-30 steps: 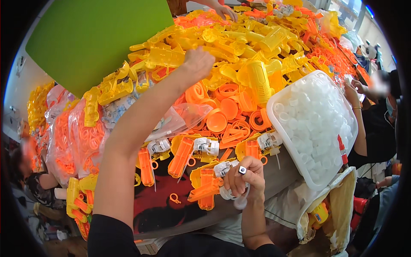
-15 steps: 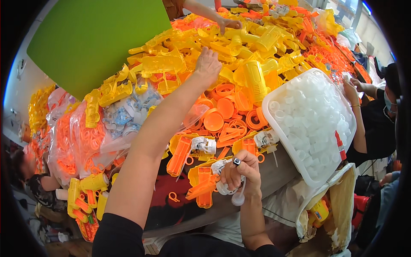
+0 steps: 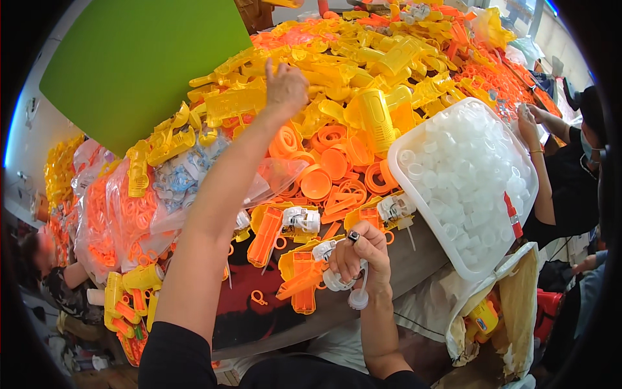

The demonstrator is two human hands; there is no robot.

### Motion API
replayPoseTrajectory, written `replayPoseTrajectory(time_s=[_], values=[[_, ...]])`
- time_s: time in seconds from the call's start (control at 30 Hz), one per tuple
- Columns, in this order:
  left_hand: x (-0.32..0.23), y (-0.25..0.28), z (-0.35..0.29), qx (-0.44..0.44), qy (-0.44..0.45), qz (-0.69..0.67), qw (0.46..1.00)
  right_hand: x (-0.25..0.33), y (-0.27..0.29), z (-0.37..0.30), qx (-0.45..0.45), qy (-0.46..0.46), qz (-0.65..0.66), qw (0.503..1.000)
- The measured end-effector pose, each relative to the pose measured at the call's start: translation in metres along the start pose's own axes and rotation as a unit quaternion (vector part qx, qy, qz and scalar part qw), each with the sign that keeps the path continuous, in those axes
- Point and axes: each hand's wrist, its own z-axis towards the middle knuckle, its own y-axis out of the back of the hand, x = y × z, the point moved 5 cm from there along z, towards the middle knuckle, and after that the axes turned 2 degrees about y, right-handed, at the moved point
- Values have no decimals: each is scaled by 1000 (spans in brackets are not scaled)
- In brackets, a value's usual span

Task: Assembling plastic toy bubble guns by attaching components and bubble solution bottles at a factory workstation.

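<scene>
My left hand (image 3: 287, 87) is stretched over the heap of yellow plastic shells (image 3: 324, 65), fingers apart, with nothing seen in it. Nearer me, my right hand (image 3: 364, 258) is curled at a white motor unit (image 3: 335, 280). A small black square piece (image 3: 353, 236) shows at its index finger; whether worn or held I cannot tell. From beside these fingers a thin tube with a clear cap (image 3: 357, 299) hangs down. The motor unit lies by a yellow half shell (image 3: 289, 262) with an orange insert (image 3: 303, 279). What the curled fingers grip is hidden.
A white tub (image 3: 463, 269) of translucent caps, with a red marker (image 3: 512, 214), stands at the right. Orange round parts (image 3: 334, 165) lie mid-table, bagged parts (image 3: 123, 207) at left. A green board (image 3: 142, 65) rises behind. A co-worker (image 3: 564, 175) works at far right.
My left hand has moved left and farther away, its fingers spreading. The right hand has shifted slightly up and left. The other person's hand at the far side has drawn back; a yellow piece shows there.
</scene>
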Motion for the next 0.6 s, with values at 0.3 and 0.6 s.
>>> replayPoseTrajectory(time_s=[0.3, 0.6], values=[[51, 79, -30, -223, -163, -82, 958, 1, 1, -2, 10, -1, 53, 999], [60, 70, -65, -203, -135, -53, 968, 0, 0, 0, 3, -2, 28, 1000]])
